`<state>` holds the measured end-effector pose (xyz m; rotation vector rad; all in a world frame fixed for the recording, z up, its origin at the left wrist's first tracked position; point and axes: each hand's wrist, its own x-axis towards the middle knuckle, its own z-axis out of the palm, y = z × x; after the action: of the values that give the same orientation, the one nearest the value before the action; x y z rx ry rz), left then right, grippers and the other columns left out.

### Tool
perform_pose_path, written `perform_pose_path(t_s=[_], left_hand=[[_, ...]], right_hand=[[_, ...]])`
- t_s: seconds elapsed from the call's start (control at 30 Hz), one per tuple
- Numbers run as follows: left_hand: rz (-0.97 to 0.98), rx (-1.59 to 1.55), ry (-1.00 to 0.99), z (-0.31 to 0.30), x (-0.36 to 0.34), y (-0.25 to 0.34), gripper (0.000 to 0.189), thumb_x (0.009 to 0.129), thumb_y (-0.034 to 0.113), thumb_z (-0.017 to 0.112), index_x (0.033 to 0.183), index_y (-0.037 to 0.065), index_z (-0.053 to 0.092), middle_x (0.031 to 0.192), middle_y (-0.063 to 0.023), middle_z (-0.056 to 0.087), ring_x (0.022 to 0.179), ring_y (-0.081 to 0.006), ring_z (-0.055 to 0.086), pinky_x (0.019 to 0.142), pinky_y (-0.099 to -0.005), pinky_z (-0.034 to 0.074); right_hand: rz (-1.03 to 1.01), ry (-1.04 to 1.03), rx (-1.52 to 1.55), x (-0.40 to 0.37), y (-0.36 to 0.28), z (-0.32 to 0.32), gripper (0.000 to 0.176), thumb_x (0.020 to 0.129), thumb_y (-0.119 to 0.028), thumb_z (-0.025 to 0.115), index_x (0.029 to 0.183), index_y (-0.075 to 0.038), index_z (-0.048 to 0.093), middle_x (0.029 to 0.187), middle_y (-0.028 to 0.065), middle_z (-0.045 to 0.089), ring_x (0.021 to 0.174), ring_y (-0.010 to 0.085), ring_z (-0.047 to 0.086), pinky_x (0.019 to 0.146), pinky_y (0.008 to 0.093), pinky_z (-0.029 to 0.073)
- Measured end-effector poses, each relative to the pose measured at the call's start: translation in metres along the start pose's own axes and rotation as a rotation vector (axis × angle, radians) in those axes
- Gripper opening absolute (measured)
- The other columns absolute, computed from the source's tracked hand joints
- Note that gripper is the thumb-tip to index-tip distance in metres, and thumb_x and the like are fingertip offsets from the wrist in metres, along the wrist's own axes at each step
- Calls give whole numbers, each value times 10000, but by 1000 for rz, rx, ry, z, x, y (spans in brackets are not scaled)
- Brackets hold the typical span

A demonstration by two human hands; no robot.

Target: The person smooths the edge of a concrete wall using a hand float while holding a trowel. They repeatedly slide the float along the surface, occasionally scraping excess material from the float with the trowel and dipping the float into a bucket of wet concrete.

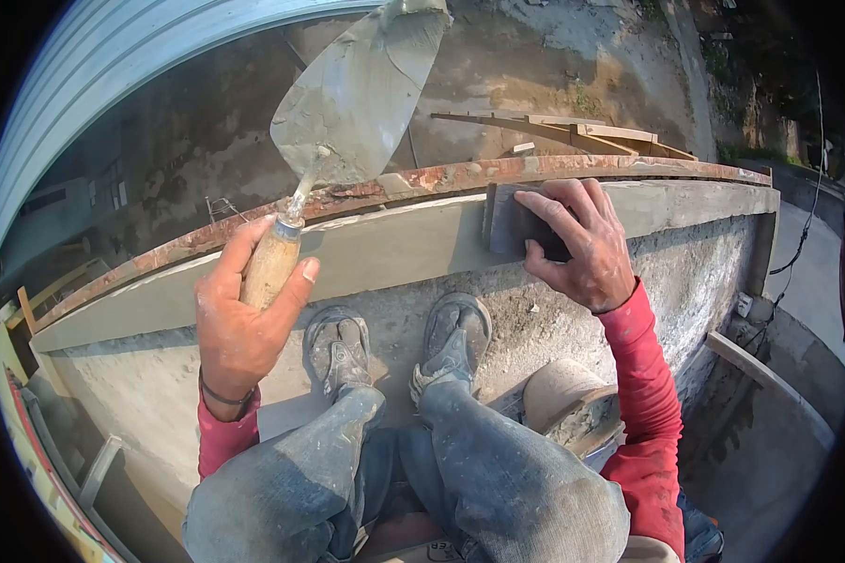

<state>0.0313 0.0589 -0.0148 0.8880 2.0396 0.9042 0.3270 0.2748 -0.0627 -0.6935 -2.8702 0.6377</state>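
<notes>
While the left hand (239, 319) is wrapped shut around the pale wooden handle of a trowel (343, 122), thumb laid across the front, the blade rises to the upper middle of the frame with a smear of grey mortar on its face and a thicker dab at its top edge. Right of centre, the right hand (582, 249) grips a dark block (507, 220), fingers spread over its face and curled on its top edge, and presses it flat against a smooth grey band (366, 258) of plaster. That band runs across the frame from lower left to upper right, just under a rusty metal strip (441, 176) that caps the wall. Judging by the surface, the band already looks even and trowelled to the left of the block, and greyer and more uneven to its right, near the corner. The wall face (695, 272) below it is rough, pitted and bare, so most of the height looks unfinished. Below the band, two dusty sandals (455, 338) rest against the rough face, with mortar-flecked jeans (498, 469) and red sleeves (643, 394) filling the bottom. Wooden planks (582, 131) lie on the ground beyond, upper right, and a corrugated roof (84, 84) curves through the upper left.
</notes>
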Motion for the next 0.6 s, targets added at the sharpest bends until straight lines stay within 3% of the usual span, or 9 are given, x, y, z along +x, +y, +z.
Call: perform_pose_path(t_s=[0.13,0.2,0.37,0.43,0.5,0.6], left_hand=[[15,-9,3,0,0,-2,394,976,87,758,1346,2,653,1214,-74,702,1067,-131,610,954,-299,498],[104,19,66,0,1,-4,417,940,113,823,1295,-28,656,875,-34,694,785,-86,596,714,-275,513],[55,-17,66,-2,-1,-7,402,948,109,815,1293,-21,659,890,-32,682,787,-89,582,720,-272,508],[27,-15,53,-4,-3,-9,397,949,107,813,1292,-21,660,900,-32,680,795,-91,580,724,-272,507],[84,17,26,-5,-3,-13,373,995,83,739,1348,4,653,1109,-20,682,838,-41,522,705,-223,444],[37,-20,31,-2,-1,-9,385,993,97,749,1353,-1,653,1088,-20,684,835,-46,522,701,-228,445]], right_hand=[[-97,-128,91,-1,-27,15,600,752,-193,816,1332,-131,676,1169,78,635,1066,313,598,943,460,522],[-82,-151,96,-2,-28,8,601,739,-187,811,1324,-132,684,1162,85,633,1065,310,600,926,448,524],[64,60,-60,-12,22,-2,617,716,-128,803,1323,-136,695,1187,88,639,1075,315,607,948,448,524],[28,-85,-38,-24,12,-9,615,716,-134,801,1323,-141,699,1190,83,645,1073,311,608,954,454,526],[-24,-190,31,-31,3,-15,629,699,-139,801,1322,-150,712,1174,82,651,1061,304,607,950,454,532],[94,-32,-2,-25,19,-22,620,707,-106,793,1321,-127,707,1176,94,649,1048,323,612,934,461,548]])
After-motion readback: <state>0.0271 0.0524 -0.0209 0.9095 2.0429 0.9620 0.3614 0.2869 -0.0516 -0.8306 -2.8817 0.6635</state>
